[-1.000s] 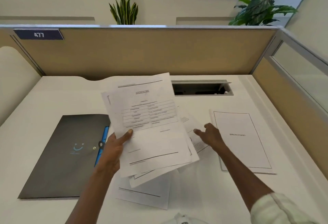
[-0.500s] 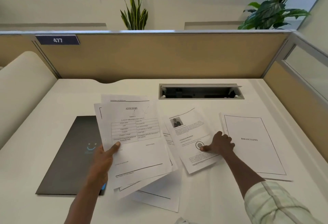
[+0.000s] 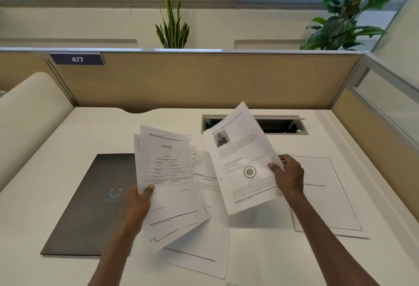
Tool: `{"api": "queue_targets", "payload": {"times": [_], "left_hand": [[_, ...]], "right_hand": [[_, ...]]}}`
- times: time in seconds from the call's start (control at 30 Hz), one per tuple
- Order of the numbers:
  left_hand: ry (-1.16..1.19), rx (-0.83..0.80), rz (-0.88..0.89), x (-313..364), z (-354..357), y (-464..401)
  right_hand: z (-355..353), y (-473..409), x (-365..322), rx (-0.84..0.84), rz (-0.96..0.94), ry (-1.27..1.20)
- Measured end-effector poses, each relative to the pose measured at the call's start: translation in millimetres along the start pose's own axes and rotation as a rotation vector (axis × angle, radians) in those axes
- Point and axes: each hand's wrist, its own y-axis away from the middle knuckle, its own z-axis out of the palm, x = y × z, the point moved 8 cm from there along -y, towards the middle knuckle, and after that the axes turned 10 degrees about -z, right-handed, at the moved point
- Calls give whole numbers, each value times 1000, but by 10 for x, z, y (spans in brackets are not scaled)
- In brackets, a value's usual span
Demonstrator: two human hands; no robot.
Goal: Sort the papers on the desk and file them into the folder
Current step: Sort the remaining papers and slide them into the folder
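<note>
My left hand (image 3: 136, 204) grips the gathered stack (image 3: 169, 186); my right hand (image 3: 286, 176) pinches the photo sheet (image 3: 243, 161), lifted above the desk (image 3: 260, 251). Align edges before merging. The folder (image 3: 90, 204) lies closed, left.

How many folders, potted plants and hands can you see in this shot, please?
Folders: 1, the dark folder lying on the desk.
Plants: 2, the snake plant and the leafy plant.
Hands: 2, the left hand and the right hand.
Total: 5.
</note>
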Motion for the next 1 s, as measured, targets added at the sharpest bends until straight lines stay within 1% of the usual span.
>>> {"api": "queue_targets", "payload": {"times": [0.07,0.13,0.27,0.33,0.47,0.57,0.63,0.7,0.73,0.77,0.83,0.9,1.0], "left_hand": [[8,-13,22,46,89,-4],[32,-72,4,72,216,-3],[105,-237,-92,114,529,77],[130,-296,-110,149,656,160],[31,-435,-45,267,840,391],[-26,-451,-20,304,879,474],[-38,-452,-36,313,902,508],[49,-513,-69,376,958,563],[87,-551,-47,446,989,581],[85,-568,29,554,1004,598],[39,-522,217,790,967,629],[0,-435,347,951,893,617],[6,-364,439,999,790,571]], "right_hand": [[-41,27,-84,-11,71,-139],[21,112,-170,-58,145,-258],[250,395,-297,-103,231,-372],[383,548,-309,-130,253,-381],[560,737,-301,-293,299,-303],[608,723,-338,-444,332,-429],[612,685,-406,-493,314,-538],[548,615,-470,-424,243,-517],[507,577,-510,-368,199,-491],[472,543,-555,-311,155,-475],[417,493,-659,-213,78,-491],[382,466,-776,-156,-3,-510],[418,508,-883,-156,-85,-505]]}}
